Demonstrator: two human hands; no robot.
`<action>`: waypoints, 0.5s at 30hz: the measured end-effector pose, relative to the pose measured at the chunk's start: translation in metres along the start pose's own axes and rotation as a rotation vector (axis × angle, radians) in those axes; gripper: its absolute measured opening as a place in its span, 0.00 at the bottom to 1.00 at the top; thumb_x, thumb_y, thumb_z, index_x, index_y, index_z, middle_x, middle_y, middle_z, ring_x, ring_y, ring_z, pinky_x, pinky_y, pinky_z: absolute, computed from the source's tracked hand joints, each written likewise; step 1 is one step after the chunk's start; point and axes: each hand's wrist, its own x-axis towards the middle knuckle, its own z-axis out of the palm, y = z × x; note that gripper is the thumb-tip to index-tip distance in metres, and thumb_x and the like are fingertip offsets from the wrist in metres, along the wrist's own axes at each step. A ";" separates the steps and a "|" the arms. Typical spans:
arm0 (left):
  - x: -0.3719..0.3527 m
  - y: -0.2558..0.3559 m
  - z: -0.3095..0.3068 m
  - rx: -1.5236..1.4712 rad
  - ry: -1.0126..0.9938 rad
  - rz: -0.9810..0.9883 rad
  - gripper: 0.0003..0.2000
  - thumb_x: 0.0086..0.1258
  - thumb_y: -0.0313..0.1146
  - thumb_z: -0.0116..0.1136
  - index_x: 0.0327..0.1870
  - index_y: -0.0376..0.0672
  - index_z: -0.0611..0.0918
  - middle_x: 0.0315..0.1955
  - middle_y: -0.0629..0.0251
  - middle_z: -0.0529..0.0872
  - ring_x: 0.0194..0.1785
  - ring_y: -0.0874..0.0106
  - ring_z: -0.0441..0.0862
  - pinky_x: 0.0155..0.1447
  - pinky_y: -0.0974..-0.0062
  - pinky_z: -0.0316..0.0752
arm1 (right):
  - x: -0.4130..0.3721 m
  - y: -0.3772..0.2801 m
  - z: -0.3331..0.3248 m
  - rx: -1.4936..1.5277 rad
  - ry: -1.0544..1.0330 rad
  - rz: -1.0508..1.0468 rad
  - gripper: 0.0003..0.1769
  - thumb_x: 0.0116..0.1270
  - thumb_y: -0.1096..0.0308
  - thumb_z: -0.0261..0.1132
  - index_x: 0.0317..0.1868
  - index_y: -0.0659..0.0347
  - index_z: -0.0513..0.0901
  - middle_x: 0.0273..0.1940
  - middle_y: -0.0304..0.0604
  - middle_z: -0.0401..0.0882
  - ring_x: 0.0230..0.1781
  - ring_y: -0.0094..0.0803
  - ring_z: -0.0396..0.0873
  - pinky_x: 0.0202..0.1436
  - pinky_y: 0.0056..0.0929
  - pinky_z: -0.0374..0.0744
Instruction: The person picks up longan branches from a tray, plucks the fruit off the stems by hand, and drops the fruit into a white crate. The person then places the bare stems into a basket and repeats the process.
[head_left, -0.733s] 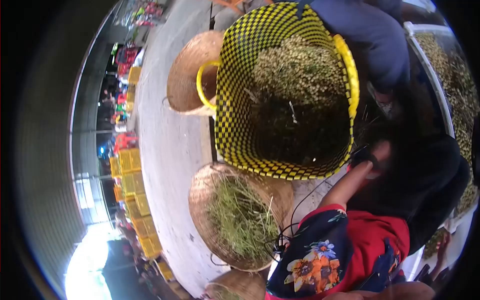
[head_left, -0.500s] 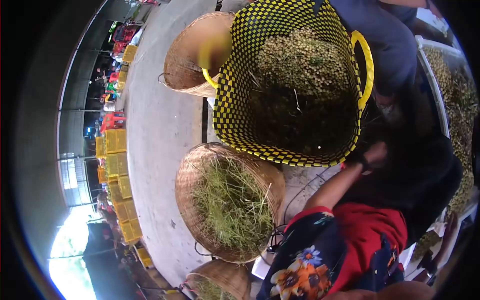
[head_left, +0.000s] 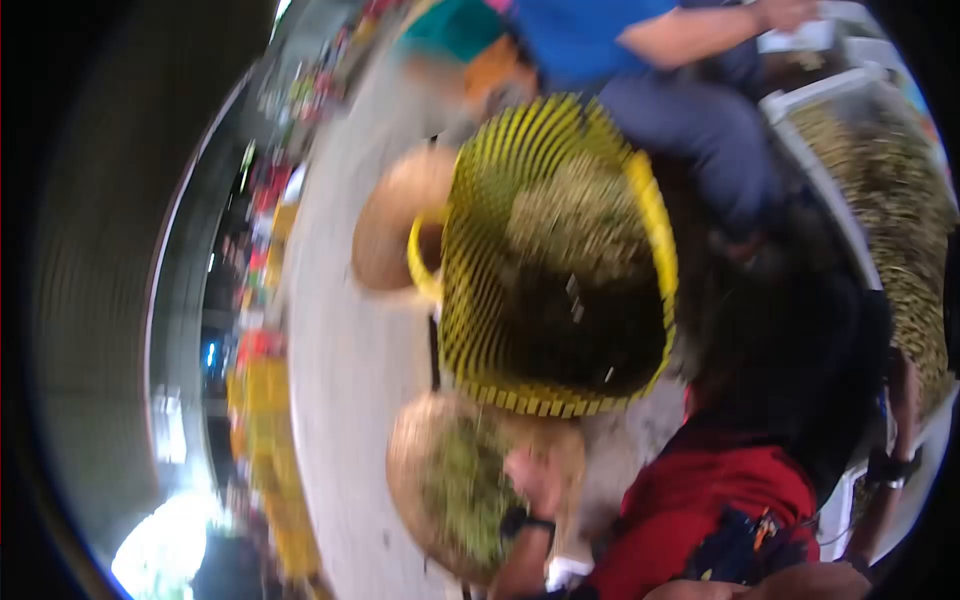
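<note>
My left hand (head_left: 538,478), a dark band on its wrist, is over the right side of a wicker basket (head_left: 405,490) of thin green stems (head_left: 462,480). Motion smears its fingers, so I cannot see what they hold, if anything. At the far right, my right hand (head_left: 902,385) is beside a pale crate (head_left: 825,190) heaped with small round tan fruit (head_left: 905,290). Its fingers do not show clearly. A yellow-and-black woven basket (head_left: 480,370) stands ahead, with similar fruit (head_left: 580,220) inside and a dark shadowed lower part.
Another wicker basket (head_left: 385,225) stands beyond the woven one. A person in a blue shirt (head_left: 580,40) sits opposite, one arm extended toward the crates. Yellow crates (head_left: 265,440) are stacked along the left, past the grey concrete floor (head_left: 335,400).
My left hand has moved from beside the woven basket, leftward and down, to the basket of stems. The view has shifted and blurred, and more of the person opposite shows.
</note>
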 end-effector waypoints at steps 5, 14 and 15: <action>0.011 0.015 0.031 0.037 0.268 0.096 0.32 0.63 0.54 0.60 0.57 0.33 0.73 0.53 0.45 0.76 0.57 0.55 0.72 0.59 0.55 0.67 | -0.023 -0.113 0.016 -0.425 0.098 -0.502 0.06 0.54 0.70 0.62 0.31 0.64 0.76 0.22 0.49 0.70 0.21 0.45 0.71 0.28 0.38 0.70; 0.083 0.015 0.037 -0.011 0.282 0.114 0.21 0.67 0.44 0.54 0.50 0.33 0.77 0.42 0.51 0.81 0.45 0.62 0.78 0.48 0.65 0.71 | -0.034 -0.127 0.024 -0.462 0.088 -0.298 0.06 0.58 0.71 0.58 0.30 0.66 0.77 0.27 0.59 0.76 0.34 0.57 0.77 0.37 0.48 0.75; 0.096 0.008 0.033 -0.007 0.285 0.093 0.20 0.67 0.43 0.54 0.49 0.33 0.77 0.41 0.51 0.81 0.44 0.63 0.78 0.46 0.66 0.72 | -0.034 -0.121 0.022 -0.465 0.065 -0.269 0.06 0.59 0.71 0.58 0.31 0.66 0.77 0.28 0.59 0.76 0.34 0.57 0.77 0.37 0.48 0.75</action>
